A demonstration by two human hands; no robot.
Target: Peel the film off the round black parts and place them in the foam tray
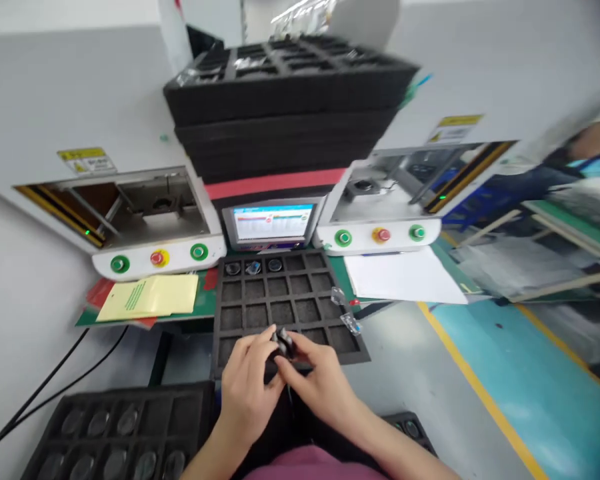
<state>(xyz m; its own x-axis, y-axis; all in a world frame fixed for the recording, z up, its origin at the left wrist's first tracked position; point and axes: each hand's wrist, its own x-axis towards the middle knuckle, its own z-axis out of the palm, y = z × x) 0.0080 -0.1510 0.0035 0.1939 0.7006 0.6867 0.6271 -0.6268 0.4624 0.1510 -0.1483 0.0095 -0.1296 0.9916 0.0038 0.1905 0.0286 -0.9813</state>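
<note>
Small dark part (283, 343) sits between the fingertips of both hands, in front of the near edge of a black foam tray (281, 311) or just over it; I cannot tell whether it touches the foam. The left hand (250, 377) pinches it from the left and the right hand (325, 380) from the right, so the hands are together on one piece and neither is clearly nearer. Its long axis is hard to read (the fingers cover much of it, and it is blurred), though it seems to lean upright rather than lie flat. From the hands, the tray's compartments run away to the far side. Three round pieces (253, 267) occupy the far row at its left end, well apart from the fingers, while a clear film piece (351, 325) lies nearer, on the tray's right side.
</note>
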